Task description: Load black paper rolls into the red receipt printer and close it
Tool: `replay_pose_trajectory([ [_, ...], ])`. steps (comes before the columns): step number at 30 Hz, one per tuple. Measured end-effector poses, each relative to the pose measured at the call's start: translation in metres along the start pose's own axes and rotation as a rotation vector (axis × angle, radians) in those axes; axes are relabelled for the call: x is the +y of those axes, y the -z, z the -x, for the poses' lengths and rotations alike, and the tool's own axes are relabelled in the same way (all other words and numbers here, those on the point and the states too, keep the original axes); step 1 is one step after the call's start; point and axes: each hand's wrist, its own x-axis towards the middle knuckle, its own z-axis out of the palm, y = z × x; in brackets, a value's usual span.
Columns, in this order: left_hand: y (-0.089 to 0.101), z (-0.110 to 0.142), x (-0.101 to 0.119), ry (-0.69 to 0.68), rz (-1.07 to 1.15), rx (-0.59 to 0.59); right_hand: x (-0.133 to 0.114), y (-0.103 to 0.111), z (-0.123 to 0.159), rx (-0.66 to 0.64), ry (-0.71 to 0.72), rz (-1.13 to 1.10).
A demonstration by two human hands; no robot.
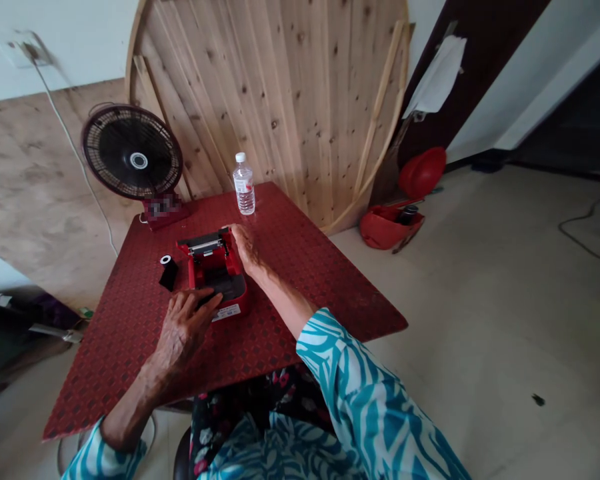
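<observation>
A small red and black thermal printer point(234, 288) stands on the table with its lid point(207, 244) raised and its inside bay showing. My left hand point(184, 320) rests at the printer's near left edge, fingers stretched over the bay and thumb apart; I see nothing held in it. My right hand point(247, 250) grips the right corner of the raised lid, its fingertips partly hidden behind it. Left of the printer lies a small black roll with a white end point(168, 273), touched by neither hand.
The table point(300, 267) has a red patterned cover. At its back stand a fan point(137, 160) and an upright water bottle point(244, 187). A round wooden tabletop point(290, 100) leans against the wall behind. Red helmets or bowls point(390, 227) lie on the floor to the right.
</observation>
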Motion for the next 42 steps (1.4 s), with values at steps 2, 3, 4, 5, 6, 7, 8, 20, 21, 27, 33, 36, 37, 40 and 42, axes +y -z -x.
replay_pose_trajectory([
  [2,0.000,-0.001,0.000,0.000,-0.010,0.012,-0.001,0.005,0.012,0.027,0.050,0.019],
  [3,0.001,-0.001,0.000,-0.004,-0.018,0.019,-0.001,0.008,0.018,0.035,0.073,0.025],
  [4,0.001,-0.002,0.001,-0.011,-0.029,0.027,-0.001,0.010,0.025,0.039,0.083,0.027],
  [5,0.001,-0.002,0.001,-0.018,-0.041,0.033,0.000,0.012,0.032,0.041,0.081,0.023],
  [6,0.002,-0.003,0.001,-0.027,-0.053,0.038,0.000,0.013,0.038,0.040,0.068,0.016],
  [7,0.002,-0.003,0.002,-0.035,-0.066,0.043,0.002,0.014,0.045,0.040,0.049,0.004],
  [8,0.002,-0.002,0.002,-0.042,-0.077,0.044,0.004,0.015,0.050,0.044,0.030,-0.015],
  [20,0.004,0.006,-0.029,0.116,-0.083,0.019,0.020,0.016,0.066,0.041,-0.110,-0.156],
  [21,0.004,0.007,-0.032,0.123,-0.098,-0.002,0.021,0.016,0.066,0.043,-0.115,-0.163],
  [27,0.003,0.009,-0.038,0.153,-0.128,-0.045,0.025,0.018,0.067,-0.001,-0.088,-0.162],
  [33,0.005,0.011,-0.034,0.412,0.298,-0.063,0.026,0.018,0.071,0.016,-0.096,-0.189],
  [36,0.005,0.011,-0.031,0.795,0.691,-0.016,0.031,0.016,0.075,0.038,-0.125,-0.242],
  [37,0.005,0.010,-0.031,0.908,0.791,-0.003,0.034,0.016,0.077,0.040,-0.140,-0.260],
  [40,0.000,0.006,-0.036,1.067,0.994,-0.001,0.044,0.015,0.079,0.047,-0.158,-0.271],
  [42,-0.003,0.002,-0.042,1.110,1.083,0.003,0.049,0.015,0.080,0.061,-0.137,-0.245],
])
